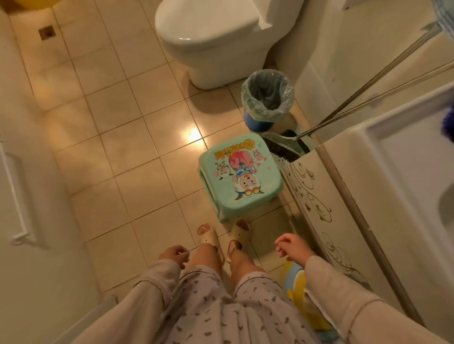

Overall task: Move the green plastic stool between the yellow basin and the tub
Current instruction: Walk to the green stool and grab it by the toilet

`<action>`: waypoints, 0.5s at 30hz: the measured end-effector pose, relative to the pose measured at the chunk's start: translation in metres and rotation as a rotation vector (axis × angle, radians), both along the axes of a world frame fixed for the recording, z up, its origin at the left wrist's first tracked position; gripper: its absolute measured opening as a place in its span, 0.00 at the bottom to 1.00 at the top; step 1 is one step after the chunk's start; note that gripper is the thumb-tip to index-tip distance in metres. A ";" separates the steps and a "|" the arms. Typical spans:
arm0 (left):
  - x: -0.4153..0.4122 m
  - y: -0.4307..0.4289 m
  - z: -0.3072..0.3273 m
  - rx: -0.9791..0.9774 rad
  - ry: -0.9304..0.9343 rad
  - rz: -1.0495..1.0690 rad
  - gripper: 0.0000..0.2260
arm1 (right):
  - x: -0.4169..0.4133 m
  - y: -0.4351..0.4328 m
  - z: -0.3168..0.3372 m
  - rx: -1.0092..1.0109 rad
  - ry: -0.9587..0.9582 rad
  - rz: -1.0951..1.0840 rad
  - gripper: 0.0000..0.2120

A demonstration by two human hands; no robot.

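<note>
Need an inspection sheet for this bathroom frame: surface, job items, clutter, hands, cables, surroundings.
Surface: beige tiled floor, glare patch near the stool, floor drain far left.
Job's things: green plastic stool upright, cartoon top, close beside the patterned cabinet; yellow basin only an edge at top left; tub not identifiable.
Clutter: lined blue waste bin beyond the stool; broom and dustpan between bin and cabinet.
Hands: left hand and right hand both empty, fingers loosely curled, clear of the stool.
Cables: nothing seen.
Surroundings: toilet lid shut; sink at right; person standing in slippers.
</note>
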State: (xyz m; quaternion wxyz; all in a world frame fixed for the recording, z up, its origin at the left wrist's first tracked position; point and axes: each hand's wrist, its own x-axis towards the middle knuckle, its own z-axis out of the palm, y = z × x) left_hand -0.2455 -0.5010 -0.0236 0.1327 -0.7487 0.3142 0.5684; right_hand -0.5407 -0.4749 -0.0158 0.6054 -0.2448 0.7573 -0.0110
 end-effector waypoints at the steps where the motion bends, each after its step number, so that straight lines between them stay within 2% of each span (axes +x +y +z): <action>1: -0.006 -0.007 -0.004 0.005 0.000 -0.006 0.03 | -0.002 -0.007 -0.004 0.001 0.000 -0.005 0.12; 7: -0.031 -0.055 -0.044 0.017 0.030 -0.030 0.05 | -0.018 -0.059 -0.042 -0.021 0.038 -0.040 0.08; 10: -0.036 -0.080 -0.076 -0.006 0.024 0.023 0.10 | -0.031 -0.096 -0.073 -0.074 0.104 -0.042 0.13; 15: -0.048 -0.116 -0.145 -0.083 0.068 0.351 0.15 | -0.044 -0.174 -0.134 -0.213 0.164 -0.162 0.17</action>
